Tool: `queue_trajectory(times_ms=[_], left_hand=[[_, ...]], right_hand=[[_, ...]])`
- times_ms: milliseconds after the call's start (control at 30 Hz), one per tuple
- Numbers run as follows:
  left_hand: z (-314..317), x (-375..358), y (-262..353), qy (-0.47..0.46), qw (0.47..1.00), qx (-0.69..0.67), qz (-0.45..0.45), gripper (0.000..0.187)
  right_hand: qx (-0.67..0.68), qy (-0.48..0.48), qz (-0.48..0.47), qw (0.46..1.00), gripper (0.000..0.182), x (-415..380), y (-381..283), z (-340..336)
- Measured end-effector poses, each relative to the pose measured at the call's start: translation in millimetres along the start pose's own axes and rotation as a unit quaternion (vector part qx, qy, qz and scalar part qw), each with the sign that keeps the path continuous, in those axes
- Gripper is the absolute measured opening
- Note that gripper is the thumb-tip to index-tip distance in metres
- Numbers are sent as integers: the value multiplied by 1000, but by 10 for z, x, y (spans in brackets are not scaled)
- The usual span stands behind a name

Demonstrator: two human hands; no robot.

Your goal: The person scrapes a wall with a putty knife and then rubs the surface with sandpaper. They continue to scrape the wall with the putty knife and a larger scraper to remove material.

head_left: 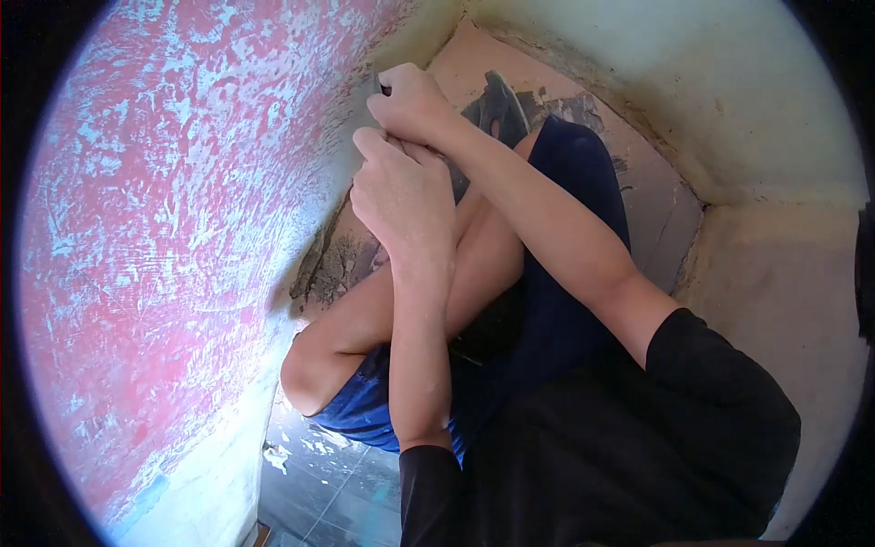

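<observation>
My right hand [412, 105] is closed around a scraper, at the base of the patchy pink wall [182, 210]. Only a thin grey blade edge and a dark bit of the scraper [375, 78] show past the fingers; the rest is hidden in the fist. Just below it, my left hand [401, 191] is closed, its knuckles up and its fingertips close to the right hand. Whatever the left fingers hold is out of sight under the hand. Both hands are close to the wall, above my crossed legs [365, 310].
Pale walls [711, 91] meet in a corner ahead and to the right. Dark residue marks the pinkish floor [652, 205] around a dark sandal [503, 109]. Crumbled debris [333, 273] lies along the wall's foot. Paint flakes lie on grey tiles [337, 483] behind my knee.
</observation>
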State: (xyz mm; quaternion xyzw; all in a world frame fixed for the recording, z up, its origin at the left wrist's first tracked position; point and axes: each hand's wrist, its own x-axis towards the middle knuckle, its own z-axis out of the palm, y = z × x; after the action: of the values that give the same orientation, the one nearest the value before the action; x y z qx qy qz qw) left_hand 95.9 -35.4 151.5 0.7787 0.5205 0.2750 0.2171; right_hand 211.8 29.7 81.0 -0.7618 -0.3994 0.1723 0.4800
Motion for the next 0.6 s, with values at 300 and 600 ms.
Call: queue_trajectory(times_ms=[300,600], left_hand=[[-58,3,51,-7,1000,20,-12,21],[-33,23,29,-7,1000,16,-6,22]], right_hand=[[36,-40,1,999,25,-73,-154,-86],[27,-28,-18,999,23,-56,-103,-53]])
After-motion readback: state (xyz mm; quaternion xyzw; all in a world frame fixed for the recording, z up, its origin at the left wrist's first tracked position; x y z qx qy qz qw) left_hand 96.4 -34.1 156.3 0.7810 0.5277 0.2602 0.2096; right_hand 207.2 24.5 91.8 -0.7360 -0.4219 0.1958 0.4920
